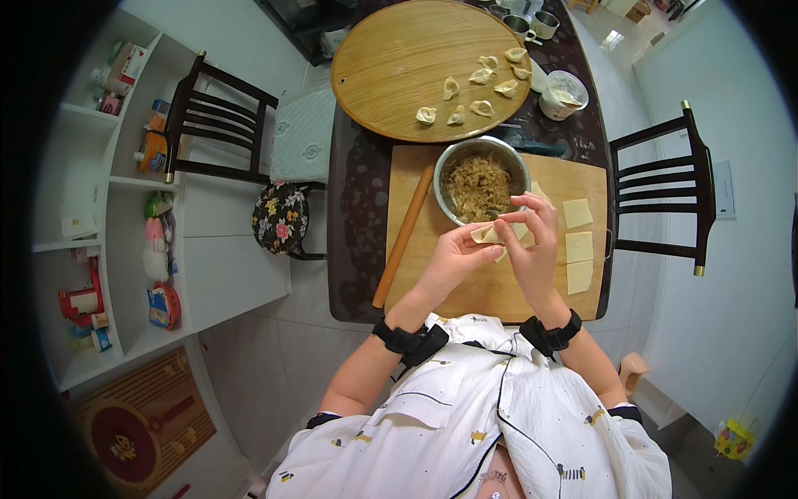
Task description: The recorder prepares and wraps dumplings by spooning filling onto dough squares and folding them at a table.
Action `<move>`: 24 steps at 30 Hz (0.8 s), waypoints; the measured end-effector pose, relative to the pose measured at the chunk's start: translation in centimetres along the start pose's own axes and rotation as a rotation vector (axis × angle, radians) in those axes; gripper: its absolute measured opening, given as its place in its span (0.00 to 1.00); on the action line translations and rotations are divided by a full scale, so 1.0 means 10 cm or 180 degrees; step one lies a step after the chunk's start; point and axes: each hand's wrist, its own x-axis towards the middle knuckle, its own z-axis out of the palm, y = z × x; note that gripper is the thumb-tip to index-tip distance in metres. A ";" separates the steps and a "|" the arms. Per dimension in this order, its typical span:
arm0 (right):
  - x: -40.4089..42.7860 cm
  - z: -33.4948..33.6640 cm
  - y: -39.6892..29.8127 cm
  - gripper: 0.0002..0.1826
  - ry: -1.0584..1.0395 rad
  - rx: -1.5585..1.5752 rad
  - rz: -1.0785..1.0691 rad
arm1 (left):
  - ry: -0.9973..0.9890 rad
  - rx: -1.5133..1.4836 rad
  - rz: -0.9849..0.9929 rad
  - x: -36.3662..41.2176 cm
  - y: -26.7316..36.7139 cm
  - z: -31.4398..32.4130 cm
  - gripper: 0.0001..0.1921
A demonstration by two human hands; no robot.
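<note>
Between my two hands is a partly folded dough wrapper, held above the wooden board. My left hand grips its left side, with the thumb beneath and fingers behind. The right thumb and a fingertip pinch its other end, while the remaining fingers of my right hand are raised. Just beyond stands a steel bowl of minced filling; a utensil partly shows in it. Square wrappers lie along the board's right side, and others are partly hidden behind my right hand.
A rolling pin lies along the board's left. Several folded dumplings sit on a round woven tray at the back. A plastic tub and metal cups stand at the right. Chairs flank the table.
</note>
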 end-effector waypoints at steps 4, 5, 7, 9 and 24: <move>-0.01 0.00 -0.01 0.06 0.0029 0.0103 -0.0011 | -0.0037 -0.0063 -0.0035 0.03 -0.05 -0.03 0.21; -0.02 -0.01 -0.01 0.06 0.0031 0.0101 -0.0009 | 0.0032 -0.0192 -0.0056 0.03 -0.06 -0.03 0.22; -0.01 -0.04 -0.01 0.07 -0.0185 0.0238 -0.0183 | 0.0103 -0.0322 -0.0077 0.03 -0.03 -0.05 0.22; -0.01 -0.05 0.00 0.08 -0.0273 0.0250 -0.0287 | -0.0089 -0.1508 -0.0167 0.04 0.03 -0.08 0.22; 0.01 -0.09 -0.03 0.09 -0.0626 0.0103 -0.0773 | 0.0178 -0.1068 -0.0363 0.06 0.05 -0.11 0.19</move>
